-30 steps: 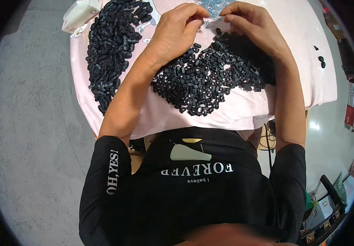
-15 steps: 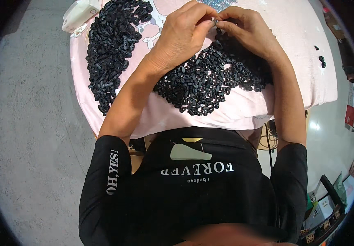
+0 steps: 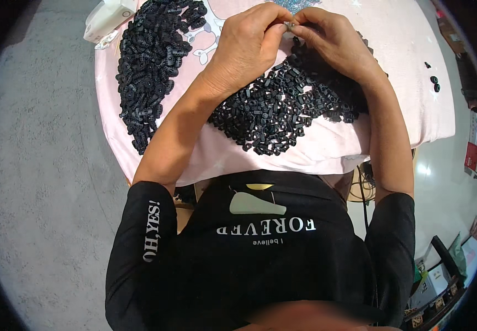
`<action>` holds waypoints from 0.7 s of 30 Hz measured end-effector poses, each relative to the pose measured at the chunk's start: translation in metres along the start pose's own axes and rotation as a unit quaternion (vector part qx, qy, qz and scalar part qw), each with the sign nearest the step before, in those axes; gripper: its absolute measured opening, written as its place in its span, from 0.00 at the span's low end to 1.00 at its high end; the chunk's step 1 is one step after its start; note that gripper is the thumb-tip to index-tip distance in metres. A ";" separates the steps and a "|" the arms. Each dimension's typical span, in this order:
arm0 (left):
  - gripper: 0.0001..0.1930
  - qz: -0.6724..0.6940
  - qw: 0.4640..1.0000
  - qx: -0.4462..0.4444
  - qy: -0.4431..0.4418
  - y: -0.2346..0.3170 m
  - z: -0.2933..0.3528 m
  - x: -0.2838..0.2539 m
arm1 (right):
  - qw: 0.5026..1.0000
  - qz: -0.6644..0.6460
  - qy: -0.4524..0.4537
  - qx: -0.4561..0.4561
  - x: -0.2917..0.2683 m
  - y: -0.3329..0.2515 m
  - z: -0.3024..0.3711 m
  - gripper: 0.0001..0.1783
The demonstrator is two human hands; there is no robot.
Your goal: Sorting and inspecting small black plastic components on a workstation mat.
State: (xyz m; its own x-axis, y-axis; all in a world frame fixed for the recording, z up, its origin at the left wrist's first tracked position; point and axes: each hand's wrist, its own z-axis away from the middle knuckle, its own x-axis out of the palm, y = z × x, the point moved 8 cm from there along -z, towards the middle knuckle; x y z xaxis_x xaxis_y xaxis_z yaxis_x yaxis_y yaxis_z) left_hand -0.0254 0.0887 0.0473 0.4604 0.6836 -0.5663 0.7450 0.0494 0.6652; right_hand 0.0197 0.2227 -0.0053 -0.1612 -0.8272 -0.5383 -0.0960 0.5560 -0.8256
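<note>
Near the far edge of the view, my left hand and my right hand meet fingertip to fingertip. Both are closed in a pinch on one small part that has a metallic glint; its kind is too small to make out. Below my hands spreads a heap of small black plastic pieces, several with square holes. My right hand and forearm hide some of that heap. A long pile of larger black ridged pieces lies left of my left forearm.
A pink patterned cloth covers the table. Beyond my fingers lies a patch of small bluish shiny bits. A white box stands at the far left corner. A few loose black pieces lie at the right.
My fingers have shifted very slightly around the small part, and both hands stay in nearly the same place. The piles look the same.
</note>
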 end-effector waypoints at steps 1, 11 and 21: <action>0.06 0.001 1.000 0.000 0.000 0.000 0.000 0.000 | 1.000 0.000 0.000 0.001 0.000 0.001 0.000 0.13; 0.07 0.135 0.971 -0.190 -0.044 -0.040 0.007 0.019 | 0.999 -0.046 -0.017 0.009 0.000 0.015 -0.003 0.08; 0.09 0.111 0.965 -0.233 -0.050 -0.044 0.010 0.022 | 0.991 -0.124 -0.007 0.057 0.002 -0.001 0.000 0.03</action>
State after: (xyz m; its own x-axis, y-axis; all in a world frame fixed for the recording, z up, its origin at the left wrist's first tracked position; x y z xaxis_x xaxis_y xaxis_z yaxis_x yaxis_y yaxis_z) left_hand -0.0428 0.0939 0.0005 0.6458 0.6421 -0.4131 0.3351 0.2479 0.9090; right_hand 0.0192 0.2200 -0.0055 -0.1326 -0.9384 -0.3190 -0.0183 0.3241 -0.9458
